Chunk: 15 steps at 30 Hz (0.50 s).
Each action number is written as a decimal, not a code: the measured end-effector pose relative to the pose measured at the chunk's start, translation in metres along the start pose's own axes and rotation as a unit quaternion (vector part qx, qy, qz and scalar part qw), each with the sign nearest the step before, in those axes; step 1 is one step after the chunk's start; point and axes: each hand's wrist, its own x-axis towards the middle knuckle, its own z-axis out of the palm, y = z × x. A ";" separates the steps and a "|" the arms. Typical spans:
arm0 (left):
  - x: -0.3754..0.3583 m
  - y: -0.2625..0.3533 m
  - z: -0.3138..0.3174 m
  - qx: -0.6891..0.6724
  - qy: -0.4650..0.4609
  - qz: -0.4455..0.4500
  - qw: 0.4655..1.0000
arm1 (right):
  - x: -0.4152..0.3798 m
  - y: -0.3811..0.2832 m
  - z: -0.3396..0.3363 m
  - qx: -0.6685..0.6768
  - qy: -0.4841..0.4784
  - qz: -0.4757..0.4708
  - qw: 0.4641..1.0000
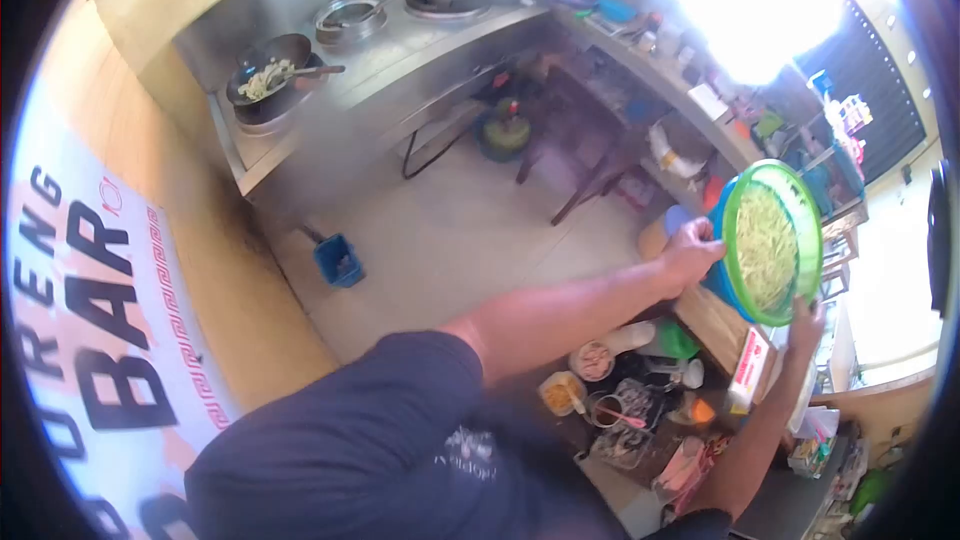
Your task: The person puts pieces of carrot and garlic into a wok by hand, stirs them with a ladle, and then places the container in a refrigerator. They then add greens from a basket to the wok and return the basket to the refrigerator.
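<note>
Out to the right, both of my hands hold a round green basin point(811, 250) nested with a blue basin point(722, 285) behind it, tilted toward me. Pale green shredded vegetable point(765, 245), looking like cabbage, fills it. My left hand point(692, 252) is closed on the near left rim, its arm stretched across my body. My right hand point(806, 322) grips the lower right rim; some of its fingers are hidden behind the basin. Just below the basins is a white and red box point(747, 370).
A work table below bears food tubs point(562, 393), a cup with a pink spoon point(607, 410) and bags. Across the floor stands a steel stove counter point(385, 65) with a wok point(265, 80) and pots. A blue bin point(338, 260) and gas cylinder point(503, 135) stand on the floor.
</note>
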 end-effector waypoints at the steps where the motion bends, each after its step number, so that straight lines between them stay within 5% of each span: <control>1: -0.008 0.003 -0.019 -0.003 0.005 -0.013 1.000 | -0.008 -0.044 0.012 -0.048 -0.012 -0.015 0.999; 3: -0.016 0.040 -0.069 0.034 0.048 0.064 0.996 | -0.006 -0.106 0.047 -0.039 -0.062 0.003 0.997; 6: -0.044 0.085 -0.149 0.082 0.114 0.026 0.990 | -0.016 -0.170 0.134 -0.023 -0.113 -0.021 0.993; 8: -0.054 0.093 -0.218 -0.014 0.097 0.021 0.995 | -0.008 -0.172 0.201 0.008 -0.145 -0.031 0.989; 15: -0.105 0.110 -0.436 -0.051 0.367 0.033 0.928 | 0.029 -0.219 0.408 0.253 -0.225 0.082 0.937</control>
